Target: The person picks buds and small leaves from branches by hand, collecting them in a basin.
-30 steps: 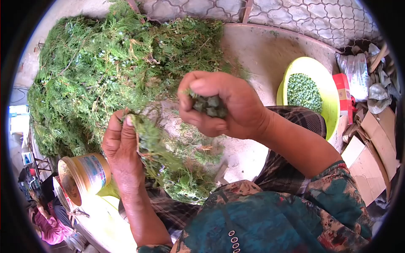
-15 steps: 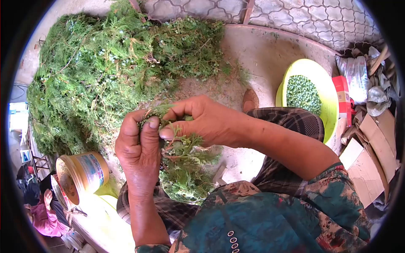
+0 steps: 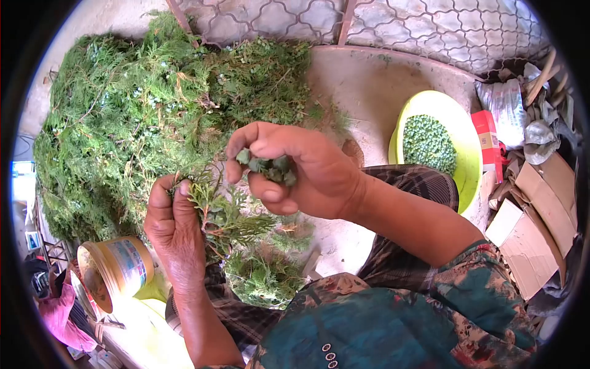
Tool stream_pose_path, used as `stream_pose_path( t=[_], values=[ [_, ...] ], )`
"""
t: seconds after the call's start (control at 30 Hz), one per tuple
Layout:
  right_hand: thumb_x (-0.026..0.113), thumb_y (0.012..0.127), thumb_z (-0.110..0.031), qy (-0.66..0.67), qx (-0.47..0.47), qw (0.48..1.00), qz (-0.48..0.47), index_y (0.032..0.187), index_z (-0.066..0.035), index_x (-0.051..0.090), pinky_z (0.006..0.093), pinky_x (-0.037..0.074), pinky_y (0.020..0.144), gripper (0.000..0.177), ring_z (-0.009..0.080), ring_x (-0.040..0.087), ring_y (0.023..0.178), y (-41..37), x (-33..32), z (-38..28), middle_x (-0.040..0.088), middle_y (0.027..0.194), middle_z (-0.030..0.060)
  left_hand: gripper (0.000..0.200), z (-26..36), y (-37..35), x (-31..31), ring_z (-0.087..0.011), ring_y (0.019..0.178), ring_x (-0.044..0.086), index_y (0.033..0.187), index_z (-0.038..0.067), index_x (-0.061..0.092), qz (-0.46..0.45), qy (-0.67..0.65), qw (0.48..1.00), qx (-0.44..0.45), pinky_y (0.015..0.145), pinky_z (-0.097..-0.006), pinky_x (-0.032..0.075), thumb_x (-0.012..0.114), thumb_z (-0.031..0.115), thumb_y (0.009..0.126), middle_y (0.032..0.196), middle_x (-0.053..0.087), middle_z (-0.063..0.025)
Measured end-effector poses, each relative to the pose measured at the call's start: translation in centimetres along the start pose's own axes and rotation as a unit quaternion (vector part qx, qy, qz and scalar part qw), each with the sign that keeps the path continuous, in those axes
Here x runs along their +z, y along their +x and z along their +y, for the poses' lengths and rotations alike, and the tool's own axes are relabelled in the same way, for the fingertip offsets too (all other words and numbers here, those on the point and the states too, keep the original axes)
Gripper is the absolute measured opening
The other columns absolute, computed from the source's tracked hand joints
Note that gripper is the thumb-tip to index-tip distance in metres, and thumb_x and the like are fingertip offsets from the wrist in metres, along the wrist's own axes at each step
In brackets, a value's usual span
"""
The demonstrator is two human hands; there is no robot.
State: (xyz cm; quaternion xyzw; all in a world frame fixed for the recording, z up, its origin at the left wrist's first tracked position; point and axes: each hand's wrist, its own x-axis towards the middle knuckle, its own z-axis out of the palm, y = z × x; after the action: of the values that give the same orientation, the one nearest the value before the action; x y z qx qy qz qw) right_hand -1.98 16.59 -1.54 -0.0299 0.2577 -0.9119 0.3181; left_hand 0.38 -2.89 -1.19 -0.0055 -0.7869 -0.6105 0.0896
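Note:
My left hand (image 3: 175, 224) pinches a green conifer sprig (image 3: 227, 218) between thumb and forefinger, and its leafy end hangs toward the middle. To the right and slightly higher, my right hand (image 3: 301, 169) is curled around several blue-green cones (image 3: 267, 166), which show between the thumb and the bent fingers. The two hands are apart. Behind them on the left spreads a large heap of cut conifer branches (image 3: 123, 117) dotted with pale cones. A smaller pile of sprigs (image 3: 261, 277) lies on the ground between my legs.
At the right stands a yellow-green basin (image 3: 470, 147) holding many small green cones (image 3: 428, 144). Beside it are a red box (image 3: 488, 141) and flattened cardboard (image 3: 522, 227). A tipped yellow bucket (image 3: 117, 270) lies at lower left, near a pink cloth (image 3: 64, 313). Metal lattice (image 3: 418, 31) runs along the back.
My right hand has drawn away from the sprig to the right, with cones now visible in its fingers. My left hand has shifted slightly left and down, still pinching the sprig.

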Motion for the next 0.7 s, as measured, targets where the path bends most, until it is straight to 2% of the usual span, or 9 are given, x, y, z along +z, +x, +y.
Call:
stream_pose_path(
  t=[0.13,0.2,0.43,0.53,0.6,0.7],
  values=[
    [0.036,0.092,-0.031,-0.020,0.003,0.999,0.033,0.105,0.001,0.049,0.0257,0.041,0.040,0.038,0.0158,0.051,0.059,-0.1,0.7,-0.7,0.054,0.095,0.0156,0.011,-0.1,0.1,0.1,-0.0017,0.067,0.042,0.097,0.002,0.056,0.009,0.032,0.999,0.018,0.057,-0.0155,0.035,0.052,0.011,0.092,0.075,0.053,0.0046],
    [0.039,0.091,-0.038,0.036,0.000,0.999,0.037,0.103,0.001,0.050,0.0300,0.046,0.042,0.043,0.0190,0.055,0.062,-0.1,0.4,-0.5,0.054,0.091,0.0166,0.011,-0.3,0.1,0.1,-0.0024,0.068,0.043,0.099,0.002,0.056,0.017,0.032,0.999,0.009,0.059,-0.0162,0.037,0.051,0.010,0.092,0.077,0.054,0.0036],
    [0.039,0.090,-0.038,0.017,-0.012,0.997,0.079,0.104,0.003,0.048,0.0316,0.047,0.043,0.045,0.0214,0.055,0.064,-0.4,0.8,-0.6,0.052,0.095,0.0181,0.014,0.1,-0.2,1.0,-0.0031,0.072,0.049,0.101,0.001,0.057,0.005,-0.065,0.997,-0.039,0.062,-0.0171,0.041,0.050,0.009,0.092,0.085,0.059,0.0011],
    [0.039,0.088,-0.036,-0.002,-0.023,0.992,0.128,0.098,0.002,0.050,0.0275,0.043,0.039,0.041,0.0161,0.052,0.058,-0.5,0.5,-0.8,0.054,0.089,0.0157,0.015,0.7,-0.3,1.5,-0.0031,0.073,0.051,0.103,0.001,0.057,0.024,-0.087,0.994,-0.062,0.063,-0.0162,0.041,0.050,0.009,0.093,0.086,0.060,0.0008],
    [0.045,0.086,-0.031,0.011,-0.010,0.994,0.109,0.088,-0.001,0.053,0.0221,0.035,0.035,0.031,0.0097,0.045,0.048,-0.5,-0.6,-1.5,0.056,0.079,0.0115,0.016,0.5,-0.2,0.8,-0.0019,0.070,0.050,0.104,0.001,0.058,-0.039,-0.056,0.995,-0.076,0.061,-0.0156,0.040,0.049,0.010,0.093,0.082,0.060,0.0020],
    [0.054,0.084,-0.022,-0.105,-0.162,0.963,0.187,0.081,-0.006,0.056,0.0193,0.026,0.033,0.016,0.0047,0.036,0.041,-2.5,-0.4,-6.2,0.056,0.067,0.0045,0.017,0.3,0.1,0.4,-0.0008,0.066,0.048,0.103,0.002,0.058,-0.048,-0.038,0.998,-0.036,0.057,-0.0153,0.038,0.049,0.012,0.094,0.079,0.059,0.0033]
  ],
)
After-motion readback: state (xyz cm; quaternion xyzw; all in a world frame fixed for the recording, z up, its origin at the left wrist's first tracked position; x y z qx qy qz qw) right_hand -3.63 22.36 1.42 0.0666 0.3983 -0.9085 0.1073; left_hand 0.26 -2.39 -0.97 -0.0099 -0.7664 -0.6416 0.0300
